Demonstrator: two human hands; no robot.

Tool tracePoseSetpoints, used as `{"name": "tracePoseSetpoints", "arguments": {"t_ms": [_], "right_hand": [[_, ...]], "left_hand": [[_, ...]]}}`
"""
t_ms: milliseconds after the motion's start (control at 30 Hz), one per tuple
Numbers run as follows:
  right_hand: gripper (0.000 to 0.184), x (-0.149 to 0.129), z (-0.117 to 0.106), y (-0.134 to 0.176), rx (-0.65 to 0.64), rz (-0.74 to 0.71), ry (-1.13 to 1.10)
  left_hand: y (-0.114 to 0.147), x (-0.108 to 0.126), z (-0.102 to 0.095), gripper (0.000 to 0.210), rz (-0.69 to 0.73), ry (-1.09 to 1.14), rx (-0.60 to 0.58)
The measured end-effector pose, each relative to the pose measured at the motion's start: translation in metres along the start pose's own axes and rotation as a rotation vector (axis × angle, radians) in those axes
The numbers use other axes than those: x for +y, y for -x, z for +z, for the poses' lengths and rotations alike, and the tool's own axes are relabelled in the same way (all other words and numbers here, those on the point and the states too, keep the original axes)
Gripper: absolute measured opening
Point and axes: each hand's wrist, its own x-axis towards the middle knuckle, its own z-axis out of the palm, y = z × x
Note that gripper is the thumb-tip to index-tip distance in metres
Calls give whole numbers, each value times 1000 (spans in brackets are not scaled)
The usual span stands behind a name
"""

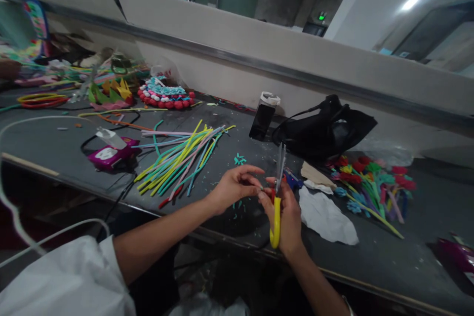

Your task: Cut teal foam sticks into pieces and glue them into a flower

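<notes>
Dark tabletop (pixel 392 261) spans our view below a pale partition (pixel 207 24). Our right hand (pixel 290 219) has its grip closed around 1 pair of yellow-handled scissors (pixel 276 207), held above the near edge, blades pointing far. Our left hand (pixel 235 191) brings thumb and fingers close together beside the right fingertips; we cannot tell whether this grip holds anything. Green scraps (pixel 240 159) lie just far of it, colored stems (pixel 185 158) to the left, artificial flowers (pixel 381 185) to the right beyond a white sheet (pixel 326 215).
</notes>
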Motion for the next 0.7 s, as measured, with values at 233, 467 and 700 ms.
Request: {"name": "tracePoseSetpoints", "arguments": {"t_ms": [233, 467, 700], "right_hand": [[37, 4, -11, 10, 78, 12, 46], [44, 3, -19, 16, 110, 44, 51], [37, 1, -18, 15, 125, -22, 82]], "left_hand": [[5, -5, 9, 36, -28, 0, 113], [4, -2, 8, 35, -54, 21, 184], [10, -12, 15, 30, -101, 12, 94]]}}
